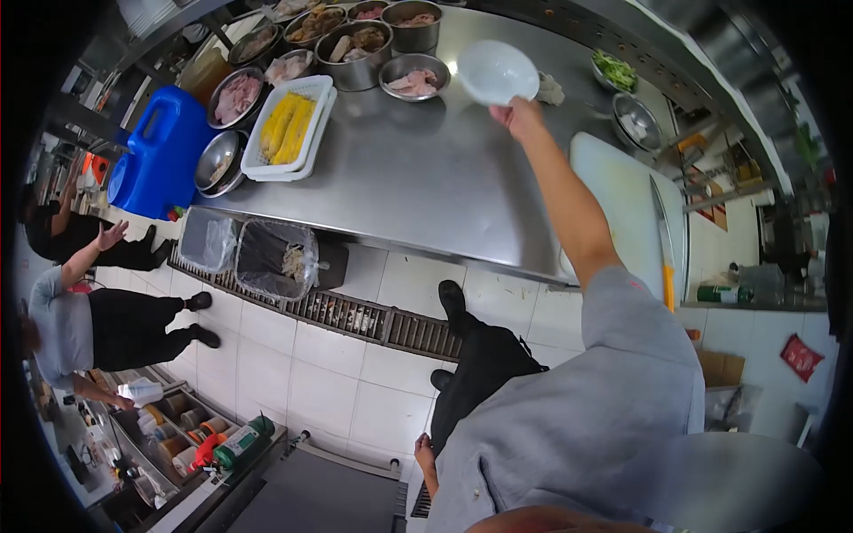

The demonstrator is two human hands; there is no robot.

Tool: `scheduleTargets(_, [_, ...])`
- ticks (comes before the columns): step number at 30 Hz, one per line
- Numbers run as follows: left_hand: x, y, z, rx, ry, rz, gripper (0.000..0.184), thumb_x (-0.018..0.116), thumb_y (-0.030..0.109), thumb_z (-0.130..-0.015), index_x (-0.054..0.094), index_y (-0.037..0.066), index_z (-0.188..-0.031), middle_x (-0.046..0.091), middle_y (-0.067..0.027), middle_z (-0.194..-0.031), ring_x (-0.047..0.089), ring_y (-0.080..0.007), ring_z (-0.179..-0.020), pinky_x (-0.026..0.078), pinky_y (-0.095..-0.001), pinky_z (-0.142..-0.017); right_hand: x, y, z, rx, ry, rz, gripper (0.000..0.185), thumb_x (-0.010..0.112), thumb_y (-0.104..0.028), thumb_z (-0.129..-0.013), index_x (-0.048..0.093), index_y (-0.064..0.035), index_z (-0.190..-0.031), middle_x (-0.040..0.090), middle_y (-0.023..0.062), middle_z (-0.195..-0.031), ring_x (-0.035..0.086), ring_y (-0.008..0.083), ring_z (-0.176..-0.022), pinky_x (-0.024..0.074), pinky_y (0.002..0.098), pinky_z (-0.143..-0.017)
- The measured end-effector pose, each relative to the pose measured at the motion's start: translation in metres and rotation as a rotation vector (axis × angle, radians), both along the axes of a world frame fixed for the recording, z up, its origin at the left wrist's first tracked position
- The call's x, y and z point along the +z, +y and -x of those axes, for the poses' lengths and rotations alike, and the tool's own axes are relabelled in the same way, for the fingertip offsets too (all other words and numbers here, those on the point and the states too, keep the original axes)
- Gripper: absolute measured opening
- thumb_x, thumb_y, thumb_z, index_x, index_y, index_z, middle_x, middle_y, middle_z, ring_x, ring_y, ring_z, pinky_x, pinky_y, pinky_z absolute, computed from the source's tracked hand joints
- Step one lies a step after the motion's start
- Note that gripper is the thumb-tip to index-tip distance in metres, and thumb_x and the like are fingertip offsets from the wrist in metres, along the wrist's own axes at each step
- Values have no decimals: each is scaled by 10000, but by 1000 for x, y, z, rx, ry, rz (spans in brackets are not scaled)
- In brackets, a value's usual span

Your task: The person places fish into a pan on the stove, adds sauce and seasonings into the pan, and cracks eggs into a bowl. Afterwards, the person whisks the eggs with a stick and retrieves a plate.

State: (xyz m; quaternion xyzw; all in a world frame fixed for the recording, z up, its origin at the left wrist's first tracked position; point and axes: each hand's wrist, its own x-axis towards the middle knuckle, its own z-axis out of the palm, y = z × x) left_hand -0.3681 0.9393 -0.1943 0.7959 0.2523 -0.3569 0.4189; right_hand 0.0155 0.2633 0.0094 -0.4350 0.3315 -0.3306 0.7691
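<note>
My right hand is stretched out over the steel table and grips the near rim of a white bowl. The bowl's inside faces up and looks bare. A crumpled pale cloth is just right of the bowl, and a steel bowl of pale pink meat stands to its left. My left hand hangs low beside my body, away from the table, its fingers curled in with nothing visible in them.
Steel table holds several meat bowls, a white basket of yellow food and a blue jug. A knife lies on the cutting board. Lined bins stand below; two people are at left.
</note>
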Motion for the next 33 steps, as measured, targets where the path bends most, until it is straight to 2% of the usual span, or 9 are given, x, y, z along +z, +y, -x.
scheduleTargets(7, [15, -43, -8, 218, -24, -20, 272, 548, 188, -897, 616, -39, -1032, 626, -74, -940, 557, -147, -848, 449, -269, -779, -45, -111, -115, -39, -56, -116, 364, 386, -66, -916, 323, 35, -1259, 413, 299, -1239, 527, 434, -1040, 560, 486, -776])
scheduleTargets(10, [-6, -40, 14, 219, -120, 5, 307, 526, 214, -904, 610, -49, -1040, 631, -110, -995, 562, -184, -915, 442, -301, -833, -51, -113, -107, 193, -186, -404, 656, 366, -449, -951, 211, 32, -1368, 266, 338, -1373, 337, 483, -1238, 283, 593, -1046])
scheduleTargets(11, [-12, -40, 19, 42, -213, -34, 325, 511, 232, -910, 609, -47, -1043, 632, -114, -985, 562, -177, -912, 441, -296, -828, -95, -143, -105, 393, 17, 81, 758, 366, -515, -928, 156, 59, -1376, 222, 362, -1380, 249, 465, -1298, 257, 551, -1078])
scheduleTargets(12, [9, -52, 5, 222, -21, 43, 309, 517, 226, -909, 609, -36, -1045, 638, -119, -972, 569, -173, -914, 439, -297, -817, -57, -107, -89, 278, -118, -489, 766, 345, -513, -936, 132, 82, -1369, 213, 377, -1375, 233, 477, -1300, 257, 519, -1089])
scheduleTargets(15, [-3, -64, 14, 395, 24, 30, 290, 554, 211, -896, 601, -30, -1049, 646, -113, -958, 588, -181, -903, 455, -290, -807, 10, 57, -30, 195, 224, 603, 549, 501, -275, -932, 276, -2, -1351, 538, 226, -1124, 576, 282, -985, 514, 377, -806])
scheduleTargets(21, [-21, -55, 34, 577, 115, -5, 291, 583, 227, -867, 610, 16, -1066, 653, -129, -916, 606, -211, -859, 463, -314, -794, -31, 292, 76, 1451, 276, 685, 475, 579, -65, -868, 433, -6, -1316, 587, 106, -1084, 560, 155, -974, 474, 247, -785])
scheduleTargets(24, [0, -56, 32, 516, 113, -86, 292, 591, 222, -855, 612, 28, -1071, 652, -138, -910, 610, -226, -861, 464, -328, -799, -129, 305, 50, 1057, 458, 269, 620, 605, -120, -855, 279, 24, -1362, 568, 125, -1030, 588, 168, -909, 523, 286, -667])
scheduleTargets(27, [6, -47, 67, 508, 22, -156, 299, 589, 226, -853, 611, 18, -1067, 650, -130, -898, 607, -215, -843, 465, -323, -772, -232, 244, -17, 654, 473, -107, 604, 377, -342, -954, 224, 118, -1315, 422, 307, -1252, 511, 428, -1094, 494, 483, -881])
scheduleTargets(33, [10, -44, 85, 610, 288, -89, 295, 592, 230, -852, 616, 22, -1059, 644, -114, -872, 598, -194, -809, 463, -301, -745, -289, 201, -102, 415, 276, -472, 537, 349, -307, -933, 345, 130, -1246, 454, 330, -1243, 589, 385, -985, 532, 434, -782])
